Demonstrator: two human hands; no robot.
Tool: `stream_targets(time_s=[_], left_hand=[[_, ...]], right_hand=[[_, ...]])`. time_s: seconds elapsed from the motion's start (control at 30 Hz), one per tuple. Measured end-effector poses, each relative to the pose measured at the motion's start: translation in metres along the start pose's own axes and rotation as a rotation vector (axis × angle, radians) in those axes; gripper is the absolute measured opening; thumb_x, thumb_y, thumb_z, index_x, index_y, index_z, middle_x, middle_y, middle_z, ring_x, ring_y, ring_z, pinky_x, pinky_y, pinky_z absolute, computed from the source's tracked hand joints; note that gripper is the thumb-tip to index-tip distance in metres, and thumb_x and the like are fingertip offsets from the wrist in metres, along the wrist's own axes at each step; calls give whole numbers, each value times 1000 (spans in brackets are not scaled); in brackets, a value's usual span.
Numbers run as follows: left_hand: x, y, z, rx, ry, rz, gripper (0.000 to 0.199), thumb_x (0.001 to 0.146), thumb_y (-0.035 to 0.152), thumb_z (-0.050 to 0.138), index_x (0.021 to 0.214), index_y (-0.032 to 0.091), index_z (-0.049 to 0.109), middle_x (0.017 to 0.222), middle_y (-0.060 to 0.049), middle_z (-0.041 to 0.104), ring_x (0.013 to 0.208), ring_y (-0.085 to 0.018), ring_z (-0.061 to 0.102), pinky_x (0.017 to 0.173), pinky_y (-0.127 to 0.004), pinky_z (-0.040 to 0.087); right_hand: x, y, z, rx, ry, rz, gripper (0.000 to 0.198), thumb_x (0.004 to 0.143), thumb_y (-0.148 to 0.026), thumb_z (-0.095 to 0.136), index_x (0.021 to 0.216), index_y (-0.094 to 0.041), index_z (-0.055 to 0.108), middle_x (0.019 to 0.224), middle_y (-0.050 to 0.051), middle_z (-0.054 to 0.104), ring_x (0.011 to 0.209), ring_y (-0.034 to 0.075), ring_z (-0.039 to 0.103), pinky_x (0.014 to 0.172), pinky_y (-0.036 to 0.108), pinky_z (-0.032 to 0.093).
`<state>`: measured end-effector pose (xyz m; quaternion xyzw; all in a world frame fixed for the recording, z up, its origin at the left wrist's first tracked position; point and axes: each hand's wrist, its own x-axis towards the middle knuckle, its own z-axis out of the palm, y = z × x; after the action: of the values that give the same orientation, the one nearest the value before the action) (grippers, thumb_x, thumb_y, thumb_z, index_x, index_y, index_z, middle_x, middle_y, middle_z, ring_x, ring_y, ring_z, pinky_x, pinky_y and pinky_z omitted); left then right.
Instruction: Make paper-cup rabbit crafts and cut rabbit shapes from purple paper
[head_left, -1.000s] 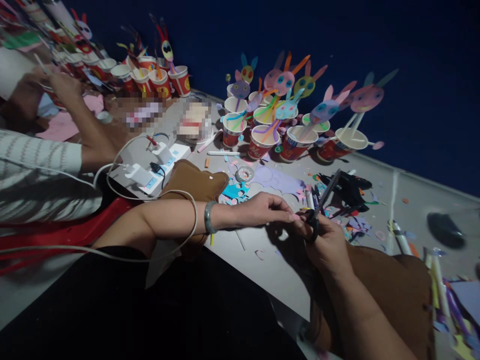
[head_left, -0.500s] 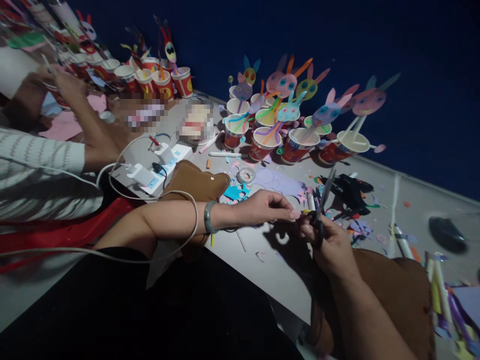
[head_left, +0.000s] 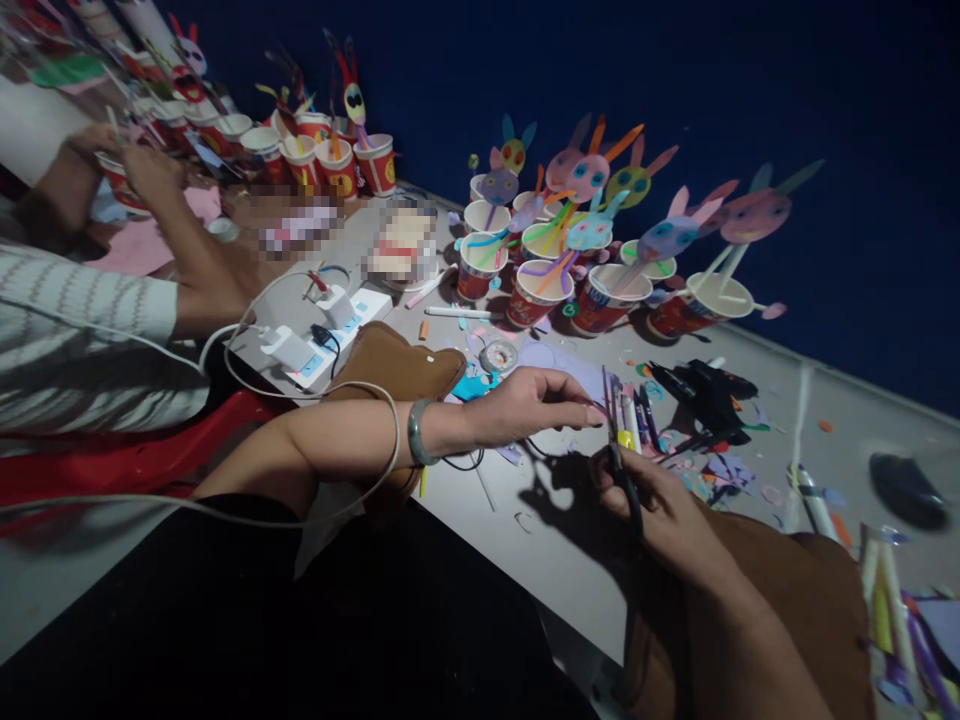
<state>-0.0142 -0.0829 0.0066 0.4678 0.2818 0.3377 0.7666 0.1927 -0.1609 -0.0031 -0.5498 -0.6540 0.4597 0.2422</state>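
In my right hand (head_left: pixel 652 510) is a pair of scissors (head_left: pixel 616 450) with black handles, its blades pointing up and away from me. My left hand (head_left: pixel 536 405), with a bangle at the wrist, is closed in a pinch close beside the blades. Whatever is between its fingertips is too small to make out. Beyond the hands lie markers (head_left: pixel 630 420), a roll of tape (head_left: pixel 499 356) and cut lilac paper (head_left: pixel 551 358). Red paper cups (head_left: pixel 540 295) with paper rabbit faces (head_left: pixel 670 240) on strips stand behind them.
A white power strip (head_left: pixel 341 340) with chargers lies left of a brown cushion-like piece (head_left: pixel 397 365). A white cable (head_left: pixel 394 430) crosses my left forearm. Paper scraps (head_left: pixel 727 470) and a black mouse (head_left: pixel 907 490) lie at right. Another person's hands (head_left: pixel 154 175) work at far left.
The scissors have turned upright and dropped slightly, along with my right hand. My left fingertips have shifted a little up and right; the pink bit seen between them earlier no longer shows clearly.
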Motion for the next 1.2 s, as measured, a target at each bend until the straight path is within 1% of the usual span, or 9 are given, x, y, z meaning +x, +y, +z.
stream_targets(time_s=[0.17, 0.3, 0.5, 0.73, 0.93, 1.2], left_hand=[[0, 1, -1, -17, -4, 16, 32, 67, 36, 79, 77, 11, 62, 75, -1, 62, 73, -7, 54, 73, -27, 42], [1, 0, -1, -23, 3, 23, 31, 68, 35, 79, 77, 11, 61, 74, -1, 63, 71, -7, 54, 72, -27, 42], [1, -3, -1, -51, 12, 32, 26, 68, 31, 77, 76, 11, 61, 75, -1, 65, 72, -6, 56, 73, -26, 43], [1, -4, -2, -45, 8, 38, 21, 71, 26, 75, 77, 11, 61, 75, -1, 64, 72, -6, 56, 74, -26, 43], [2, -6, -3, -52, 11, 36, 21, 71, 25, 75, 78, 11, 62, 79, -2, 65, 75, -7, 57, 77, -28, 43], [2, -6, -3, -22, 13, 45, 22, 72, 27, 75, 78, 11, 62, 76, -2, 65, 72, -6, 55, 71, -25, 42]], right_hand=[[1, -5, 3, 22, -25, -7, 37, 76, -54, 66, 70, -20, 53, 66, -1, 49, 61, 14, 45, 53, 25, 38], [1, -7, 3, 22, -25, -3, 36, 75, -52, 68, 69, -20, 54, 65, -1, 49, 61, 14, 45, 54, 25, 39], [2, -9, 4, 34, -25, -31, 44, 75, -61, 65, 67, -20, 52, 63, -1, 48, 59, 13, 44, 52, 25, 38], [2, -9, 6, 14, -31, -25, 44, 76, -62, 64, 67, -21, 52, 63, -1, 48, 59, 14, 44, 52, 25, 37], [2, -8, 6, 26, -43, -35, 46, 78, -64, 61, 67, -21, 51, 64, 0, 48, 60, 14, 43, 53, 25, 37], [2, -2, 7, 38, -57, -26, 43, 79, -61, 63, 69, -20, 51, 66, -1, 48, 61, 13, 43, 55, 25, 36]])
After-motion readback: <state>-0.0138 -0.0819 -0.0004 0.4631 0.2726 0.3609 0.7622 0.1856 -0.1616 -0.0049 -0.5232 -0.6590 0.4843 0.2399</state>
